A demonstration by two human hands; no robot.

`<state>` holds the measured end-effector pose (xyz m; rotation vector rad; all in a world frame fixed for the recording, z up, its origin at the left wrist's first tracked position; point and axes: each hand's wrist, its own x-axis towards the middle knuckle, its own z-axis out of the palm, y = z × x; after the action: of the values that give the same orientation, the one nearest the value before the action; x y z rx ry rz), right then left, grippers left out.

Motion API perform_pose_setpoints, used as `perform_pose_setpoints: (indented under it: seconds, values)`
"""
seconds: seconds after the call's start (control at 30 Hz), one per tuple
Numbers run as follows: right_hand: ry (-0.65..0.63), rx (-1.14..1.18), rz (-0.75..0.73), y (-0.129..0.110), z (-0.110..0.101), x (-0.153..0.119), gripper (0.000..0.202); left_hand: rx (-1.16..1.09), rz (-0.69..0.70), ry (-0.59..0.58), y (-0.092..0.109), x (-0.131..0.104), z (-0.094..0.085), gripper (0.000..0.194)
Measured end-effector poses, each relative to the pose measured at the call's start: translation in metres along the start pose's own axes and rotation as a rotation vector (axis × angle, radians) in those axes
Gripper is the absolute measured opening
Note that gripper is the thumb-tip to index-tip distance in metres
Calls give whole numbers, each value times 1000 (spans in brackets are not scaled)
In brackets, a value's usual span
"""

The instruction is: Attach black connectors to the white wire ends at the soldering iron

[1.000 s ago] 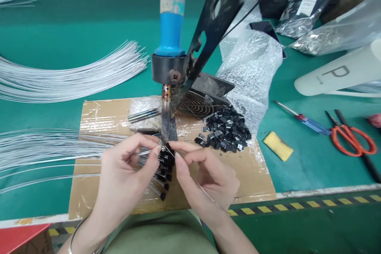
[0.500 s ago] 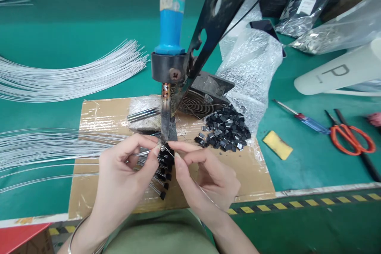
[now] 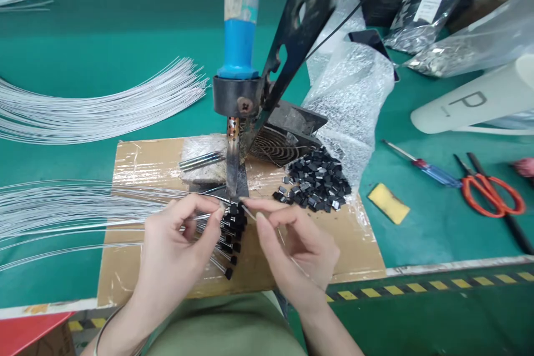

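Observation:
My left hand point(image 3: 179, 247) pinches a thin wire, its fingertips just left of the black connectors point(image 3: 236, 228) that cap the wire ends. From those connectors, a bundle of pale wires point(image 3: 83, 208) runs left beneath my hand. A thin strand of solder wire point(image 3: 249, 212) is pinched in my right hand point(image 3: 298, 250), its free end pointing at the connectors. Above them, a soldering iron point(image 3: 240, 47) with a blue handle hangs tip down in a black bracket point(image 3: 287, 44). Its tip lies between my two hands, and my fingers partly hide the work.
Loose black connectors point(image 3: 319, 181) lie in a pile on the cardboard point(image 3: 346, 250), near a small fan point(image 3: 287, 139). Another wire bundle point(image 3: 104, 114) lies at left. A yellow sponge point(image 3: 389, 203), screwdriver point(image 3: 425, 167), orange-handled scissors point(image 3: 492, 194) and white cup point(image 3: 471, 97) are at right.
My right hand has drawn slightly right with the solder wire, away from the iron's tip. The left fingertips have shifted a little, and the gap between my hands is wider.

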<state>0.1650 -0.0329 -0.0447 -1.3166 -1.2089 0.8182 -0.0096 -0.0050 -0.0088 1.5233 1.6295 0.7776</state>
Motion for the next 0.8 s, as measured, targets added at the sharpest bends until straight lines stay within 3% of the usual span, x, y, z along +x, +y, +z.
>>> perform_pose_setpoints:
  seconds: [0.1, 0.2, 0.3, 0.4, 0.5, 0.53, 0.6, 0.7, 0.8]
  values:
    - [73, -202, -68, 16, -16, 6, 17, 125, 161, 25, -9, -4, -2, 11]
    - [15, -383, -140, 32, -32, 9, 18, 169, 259, 11, -16, -11, -4, 16]
    - [7, -385, -179, 39, -44, 4, 18, 122, 278, 3, -17, -19, -13, 26]
    - [159, -291, -150, 40, -49, -2, 18, 107, 290, 123, -15, -10, -34, 19]
    - [322, -183, -95, 41, -51, -5, 18, 397, 309, 272, -21, 30, -66, 5]
    - [358, -153, -77, 42, -51, -5, 19, 538, 317, 263, -25, 51, -77, 13]
    - [402, -109, -46, 44, -51, -4, 20, 616, 308, 210, -38, 97, -94, 28]
    - [431, -112, -21, 45, -51, -1, 23, 639, 325, 128, -61, 161, -105, 37]
    - [456, -125, 10, 45, -51, 1, 26, 615, 348, 100, -76, 195, -104, 18]
